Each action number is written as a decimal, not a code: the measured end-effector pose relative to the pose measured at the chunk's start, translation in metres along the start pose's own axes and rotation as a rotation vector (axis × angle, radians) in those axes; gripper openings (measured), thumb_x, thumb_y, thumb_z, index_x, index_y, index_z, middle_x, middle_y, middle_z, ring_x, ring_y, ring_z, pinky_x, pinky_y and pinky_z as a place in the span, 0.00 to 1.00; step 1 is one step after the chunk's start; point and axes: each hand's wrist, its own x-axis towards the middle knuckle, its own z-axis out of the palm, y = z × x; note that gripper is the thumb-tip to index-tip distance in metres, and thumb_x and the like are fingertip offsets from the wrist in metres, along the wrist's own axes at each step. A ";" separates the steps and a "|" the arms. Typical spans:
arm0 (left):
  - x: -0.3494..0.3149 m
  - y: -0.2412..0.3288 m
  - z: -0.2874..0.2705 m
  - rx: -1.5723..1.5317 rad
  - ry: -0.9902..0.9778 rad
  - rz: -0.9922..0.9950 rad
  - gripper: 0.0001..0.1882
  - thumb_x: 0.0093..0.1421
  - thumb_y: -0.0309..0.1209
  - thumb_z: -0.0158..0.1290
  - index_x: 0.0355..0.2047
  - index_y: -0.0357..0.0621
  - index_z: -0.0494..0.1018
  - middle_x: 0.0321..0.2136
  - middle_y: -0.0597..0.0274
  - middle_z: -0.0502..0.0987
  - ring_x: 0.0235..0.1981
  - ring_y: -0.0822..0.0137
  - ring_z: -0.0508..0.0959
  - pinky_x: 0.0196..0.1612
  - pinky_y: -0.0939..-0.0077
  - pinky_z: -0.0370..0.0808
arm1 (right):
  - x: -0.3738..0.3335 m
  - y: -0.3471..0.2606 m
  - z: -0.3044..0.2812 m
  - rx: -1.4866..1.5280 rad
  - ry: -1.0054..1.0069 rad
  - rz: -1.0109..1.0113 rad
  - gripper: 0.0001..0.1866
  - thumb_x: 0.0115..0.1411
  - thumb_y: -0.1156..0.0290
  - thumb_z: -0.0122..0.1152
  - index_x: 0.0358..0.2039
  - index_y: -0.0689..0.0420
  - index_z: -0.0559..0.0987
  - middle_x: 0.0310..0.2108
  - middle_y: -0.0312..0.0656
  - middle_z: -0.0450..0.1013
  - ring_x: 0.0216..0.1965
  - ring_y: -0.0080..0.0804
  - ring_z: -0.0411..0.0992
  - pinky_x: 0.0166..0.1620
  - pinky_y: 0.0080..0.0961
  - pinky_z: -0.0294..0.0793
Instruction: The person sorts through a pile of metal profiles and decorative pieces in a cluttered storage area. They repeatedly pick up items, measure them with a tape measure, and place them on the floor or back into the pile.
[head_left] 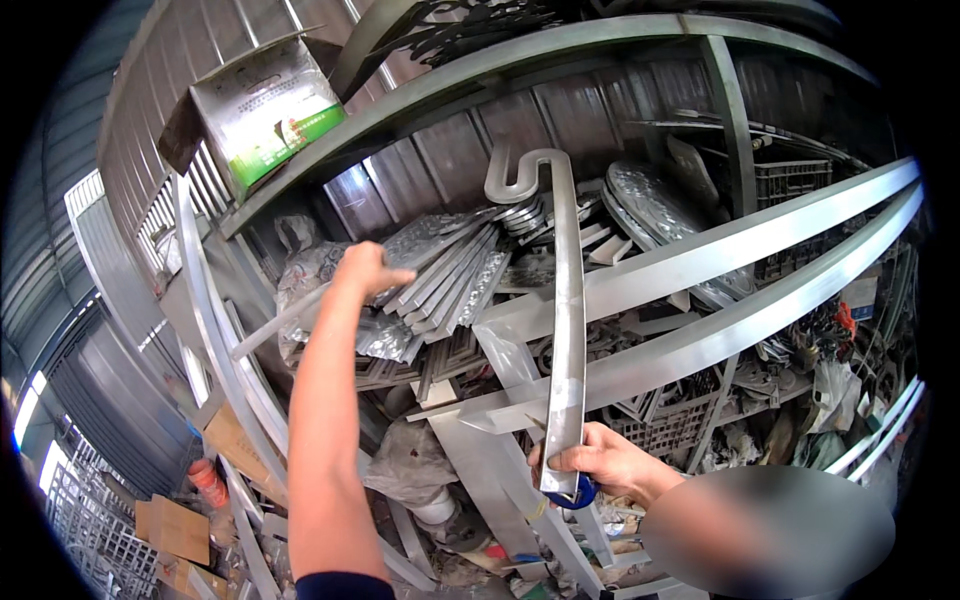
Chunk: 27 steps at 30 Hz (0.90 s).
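Observation:
My right hand [608,462] is closed around the lower end of a long, flat hooked metal bar [568,300], which stands nearly upright and curls into an S-shaped bend at its top. Just under that end, against the fingers, is a dark blue rounded object [575,492]; its kind is hidden. My left hand [365,272] reaches forward, fingers curled and thumb stretched to the right. A thin grey metal bar [280,322] runs into this hand from the lower left. Beside the thumb lies a fanned stack of flat metal bars [455,285].
Two long silver rails [700,260] cross from the right. A metal shelf frame [735,125] holds round plates [660,205] and scrap. An open cardboard box [270,115] sits upper left; plastic bags [410,465] and brown cartons [175,528] lie lower. A blurred patch covers my right forearm.

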 end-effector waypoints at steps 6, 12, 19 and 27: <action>0.027 0.010 0.027 -0.355 -0.362 0.126 0.37 0.48 0.55 0.66 0.48 0.35 0.76 0.42 0.49 0.80 0.40 0.57 0.80 0.44 0.62 0.77 | 0.002 -0.002 0.004 -0.026 0.040 0.008 0.17 0.59 0.68 0.61 0.45 0.65 0.79 0.37 0.40 0.76 0.39 0.26 0.73 0.45 0.23 0.72; 0.030 0.007 0.036 -0.447 -0.339 0.035 0.27 0.49 0.45 0.66 0.41 0.35 0.78 0.37 0.53 0.79 0.34 0.61 0.78 0.36 0.55 0.78 | 0.010 0.006 0.002 -0.075 0.055 -0.023 0.15 0.59 0.70 0.60 0.45 0.64 0.79 0.37 0.40 0.77 0.39 0.25 0.73 0.45 0.22 0.72; 0.023 0.046 0.017 -0.487 -0.310 0.006 0.17 0.53 0.35 0.58 0.36 0.31 0.78 0.27 0.59 0.79 0.31 0.64 0.77 0.27 0.63 0.76 | 0.015 0.006 0.002 -0.118 0.061 -0.021 0.14 0.61 0.71 0.59 0.46 0.64 0.78 0.38 0.39 0.77 0.41 0.24 0.73 0.47 0.23 0.72; 0.014 0.046 0.030 -0.403 -0.195 -0.029 0.20 0.52 0.35 0.59 0.39 0.32 0.78 0.32 0.53 0.80 0.35 0.63 0.77 0.36 0.63 0.75 | 0.015 0.005 0.004 -0.119 0.043 -0.013 0.15 0.62 0.71 0.59 0.48 0.61 0.78 0.40 0.38 0.76 0.43 0.25 0.72 0.49 0.24 0.71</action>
